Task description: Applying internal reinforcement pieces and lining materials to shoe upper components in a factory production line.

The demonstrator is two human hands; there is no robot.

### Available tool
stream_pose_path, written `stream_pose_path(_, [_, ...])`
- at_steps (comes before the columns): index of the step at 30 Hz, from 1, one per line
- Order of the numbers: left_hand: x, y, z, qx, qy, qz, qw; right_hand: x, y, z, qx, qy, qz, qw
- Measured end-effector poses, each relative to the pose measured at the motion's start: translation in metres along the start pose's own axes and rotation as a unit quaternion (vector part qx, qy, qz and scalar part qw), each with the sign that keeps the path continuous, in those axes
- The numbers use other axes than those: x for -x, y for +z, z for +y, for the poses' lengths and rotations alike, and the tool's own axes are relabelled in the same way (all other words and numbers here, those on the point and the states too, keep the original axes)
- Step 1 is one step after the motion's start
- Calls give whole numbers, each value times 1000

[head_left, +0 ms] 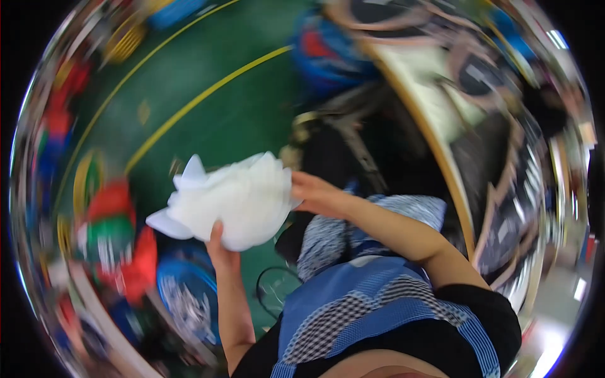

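White layered bundle (230, 198), seemingly light, soft and easily creased, is held between two hands, probably best gripped along its thick edges. Left hand (222, 247) pinches the near edge, thumb uppermost, fingers hidden; right hand (315, 195), half-curled, holds the right edge, forearm slanting across.

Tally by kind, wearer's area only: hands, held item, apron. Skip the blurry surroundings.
Hands: 2 (left hand, right hand)
White bundle: 1 (layers too blurred to count)
Apron: 1
Total: 4
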State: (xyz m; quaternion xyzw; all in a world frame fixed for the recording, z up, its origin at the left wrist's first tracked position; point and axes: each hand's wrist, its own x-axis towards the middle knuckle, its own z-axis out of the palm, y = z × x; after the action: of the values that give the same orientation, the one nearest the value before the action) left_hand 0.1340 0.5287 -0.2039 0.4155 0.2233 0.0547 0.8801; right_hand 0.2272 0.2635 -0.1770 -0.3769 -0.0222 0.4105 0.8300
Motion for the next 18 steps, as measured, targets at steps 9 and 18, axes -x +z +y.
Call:
stream_pose_path(9, [4, 288, -65, -105, -183, -372, 904, 231, 2, -90, 75, -293, 453, 839])
stream_pose_path(18, [-4, 504, -117, -116, -222, -511, 822, 336, -16, -167, 188, -444, 603, 635])
